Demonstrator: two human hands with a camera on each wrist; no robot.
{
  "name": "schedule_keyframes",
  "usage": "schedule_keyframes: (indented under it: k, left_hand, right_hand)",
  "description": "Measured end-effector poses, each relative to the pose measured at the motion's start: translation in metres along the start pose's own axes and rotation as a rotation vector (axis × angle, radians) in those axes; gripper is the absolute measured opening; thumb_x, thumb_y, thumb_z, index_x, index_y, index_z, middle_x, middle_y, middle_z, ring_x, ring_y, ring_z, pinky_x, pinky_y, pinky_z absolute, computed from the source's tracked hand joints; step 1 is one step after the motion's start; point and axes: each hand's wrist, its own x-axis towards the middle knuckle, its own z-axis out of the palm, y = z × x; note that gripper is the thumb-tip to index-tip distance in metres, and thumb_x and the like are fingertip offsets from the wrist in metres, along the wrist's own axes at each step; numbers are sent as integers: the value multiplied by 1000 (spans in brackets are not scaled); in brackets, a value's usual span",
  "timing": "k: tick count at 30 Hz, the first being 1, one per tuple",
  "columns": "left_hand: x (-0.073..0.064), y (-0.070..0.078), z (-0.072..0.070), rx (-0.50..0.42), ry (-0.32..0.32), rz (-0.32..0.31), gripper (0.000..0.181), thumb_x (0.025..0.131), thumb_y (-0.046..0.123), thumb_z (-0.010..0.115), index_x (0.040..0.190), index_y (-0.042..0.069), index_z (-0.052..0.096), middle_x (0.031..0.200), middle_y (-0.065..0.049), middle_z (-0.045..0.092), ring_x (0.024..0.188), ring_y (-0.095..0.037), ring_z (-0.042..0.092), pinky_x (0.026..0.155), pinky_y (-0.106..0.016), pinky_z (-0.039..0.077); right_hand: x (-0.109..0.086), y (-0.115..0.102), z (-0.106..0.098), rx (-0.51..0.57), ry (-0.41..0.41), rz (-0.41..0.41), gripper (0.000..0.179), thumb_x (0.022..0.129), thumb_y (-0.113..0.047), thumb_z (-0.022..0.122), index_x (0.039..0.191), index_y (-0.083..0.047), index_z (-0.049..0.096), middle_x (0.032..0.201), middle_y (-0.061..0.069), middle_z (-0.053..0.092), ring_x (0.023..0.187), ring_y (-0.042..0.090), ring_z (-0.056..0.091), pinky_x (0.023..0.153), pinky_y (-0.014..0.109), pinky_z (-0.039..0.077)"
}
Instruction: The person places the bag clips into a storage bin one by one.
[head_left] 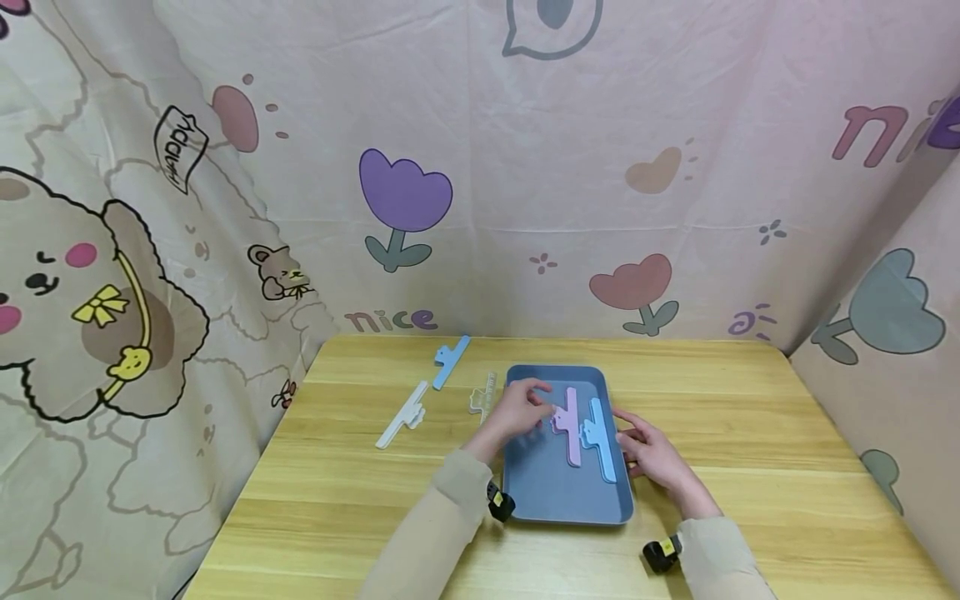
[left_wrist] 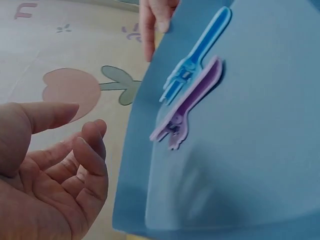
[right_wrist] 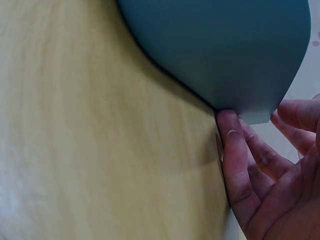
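A grey-blue tray (head_left: 562,500) lies on the table, with a purple long plastic clip (head_left: 573,429) and a blue clip (head_left: 600,442) side by side inside it. My left hand (head_left: 522,408) is over the tray's left side, close to the purple clip; in the left wrist view the thumb and loosely bent fingers (left_wrist: 92,165) stand apart with nothing between them. At the tray's right wall, my right hand (head_left: 651,454) holds the edge, thumb at the rim and fingers (right_wrist: 235,160) against the outside and low by the table.
Left of the tray lie a blue clip (head_left: 451,362), a white clip (head_left: 402,415) and a clear clip (head_left: 483,398) partly hidden by my left hand. The wooden table (head_left: 315,500) meets a patterned cloth (head_left: 525,275) at the back and sides.
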Motion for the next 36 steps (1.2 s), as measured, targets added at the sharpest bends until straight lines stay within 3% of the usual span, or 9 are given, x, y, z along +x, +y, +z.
schedule_keyframes:
  k: [3, 9, 14, 17, 21, 25, 28, 36]
  left_hand:
    - [-4, -1, -6, -43, 28, 12, 33, 92, 16, 69, 124, 9, 63, 82, -1, 61, 68, -27, 63, 54, -28, 45]
    - [-13, 2, -21, -143, 81, 61, 35, 92, 13, 69, 125, 4, 61, 80, -3, 62, 70, -33, 64, 51, -26, 43]
    - [-20, 2, -34, -226, 125, 98, 36, 93, 11, 68, 127, 4, 61, 83, -5, 64, 61, -18, 59, 50, -25, 43]
    - [-25, -3, -42, -290, 146, 122, 34, 93, 9, 67, 126, 3, 62, 86, -7, 64, 58, -15, 57, 50, -25, 43]
    - [-41, -5, -53, -360, 175, 110, 33, 94, 3, 63, 125, -5, 60, 92, -11, 62, 61, -22, 58, 50, -23, 43]
    - [-49, -21, -61, -412, 225, 60, 32, 93, 1, 63, 125, -6, 59, 92, -15, 62, 62, -22, 58, 51, -23, 45]
    - [-48, -45, -65, -422, 285, 21, 35, 93, 3, 64, 127, -1, 59, 92, -18, 65, 60, -17, 57, 51, -24, 45]
    - [-62, -77, -88, -410, 426, -80, 49, 92, 2, 64, 139, -1, 48, 97, -23, 69, 61, -21, 63, 49, -21, 43]
  right_hand:
    - [0, 0, 0, -1, 0, 2, 51, 102, -10, 49, 151, -10, 36, 120, 27, 57, 81, 29, 65, 62, 41, 56]
    - [-1, 2, -1, -3, -2, -4, 51, 102, -11, 49, 152, -9, 35, 120, 27, 56, 81, 28, 65, 62, 40, 56]
    - [0, 2, -2, 5, 1, -2, 51, 102, -10, 49, 151, -9, 35, 119, 27, 56, 81, 29, 66, 62, 41, 56]
    - [0, 3, -2, 6, 1, -3, 51, 102, -11, 49, 152, -9, 35, 120, 26, 57, 81, 29, 65, 63, 41, 56]
    - [1, 4, -2, 4, -1, -10, 52, 102, -11, 49, 152, -9, 34, 119, 26, 57, 81, 29, 66, 63, 41, 56]
    - [1, 4, -1, 7, -4, -14, 52, 102, -10, 49, 152, -9, 34, 120, 27, 57, 81, 29, 66, 62, 42, 56]
    - [1, 3, -1, 10, -7, -16, 52, 102, -10, 49, 152, -9, 34, 120, 27, 57, 82, 28, 66, 63, 42, 57]
    - [2, 3, -2, -1, -4, -6, 52, 103, -10, 49, 152, -10, 34, 119, 26, 57, 82, 28, 65, 63, 41, 56]
